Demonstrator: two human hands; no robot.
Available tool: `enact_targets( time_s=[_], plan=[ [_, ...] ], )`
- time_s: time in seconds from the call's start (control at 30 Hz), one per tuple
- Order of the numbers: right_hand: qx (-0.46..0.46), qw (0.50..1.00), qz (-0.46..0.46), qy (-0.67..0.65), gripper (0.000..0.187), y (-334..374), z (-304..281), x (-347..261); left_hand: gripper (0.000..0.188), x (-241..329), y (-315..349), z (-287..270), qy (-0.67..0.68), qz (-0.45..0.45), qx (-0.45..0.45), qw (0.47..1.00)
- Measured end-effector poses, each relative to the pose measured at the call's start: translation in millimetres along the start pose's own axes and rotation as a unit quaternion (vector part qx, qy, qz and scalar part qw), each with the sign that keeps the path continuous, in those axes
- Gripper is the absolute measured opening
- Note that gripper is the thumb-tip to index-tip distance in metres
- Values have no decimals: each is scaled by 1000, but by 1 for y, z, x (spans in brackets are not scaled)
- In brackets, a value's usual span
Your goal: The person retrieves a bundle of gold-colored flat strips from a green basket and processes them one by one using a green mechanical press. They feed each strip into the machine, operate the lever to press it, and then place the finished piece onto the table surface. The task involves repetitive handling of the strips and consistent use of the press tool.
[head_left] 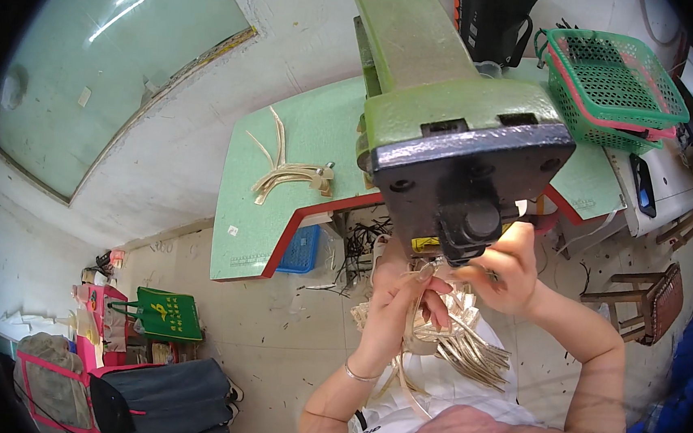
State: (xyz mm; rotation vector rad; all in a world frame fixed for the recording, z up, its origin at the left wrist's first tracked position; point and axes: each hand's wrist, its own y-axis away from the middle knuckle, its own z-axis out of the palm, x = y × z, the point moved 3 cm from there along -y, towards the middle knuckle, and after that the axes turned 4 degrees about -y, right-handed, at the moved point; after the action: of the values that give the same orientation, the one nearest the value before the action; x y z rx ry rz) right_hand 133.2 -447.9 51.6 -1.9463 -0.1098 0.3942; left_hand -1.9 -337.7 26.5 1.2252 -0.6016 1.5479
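Observation:
My left hand is closed in a pinch on a thin gold strap, just below the black head of a green machine. Part of that strap trails down over the white cloth on my lap. My right hand is raised at the right side of the machine head, with its fingers curled in. What it holds, if anything, cannot be made out. A bundle of metallic gold straps lies on my lap beneath both hands.
More gold straps lie on the green tabletop with its red edge. Green and pink baskets and a phone are at the right. A wooden stool stands on the floor, a blue crate under the table.

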Motion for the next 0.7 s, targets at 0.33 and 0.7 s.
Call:
enact_targets(
  time_s=[0.33,0.7],
  plan=[
    [-135,749,541,-359,19,23,-13,5,37,-8,10,-3,72,-16,15,997],
    [-159,846,427,-275,14,0,7,-2,36,-39,31,-21,129,8,40,991]
  ],
)
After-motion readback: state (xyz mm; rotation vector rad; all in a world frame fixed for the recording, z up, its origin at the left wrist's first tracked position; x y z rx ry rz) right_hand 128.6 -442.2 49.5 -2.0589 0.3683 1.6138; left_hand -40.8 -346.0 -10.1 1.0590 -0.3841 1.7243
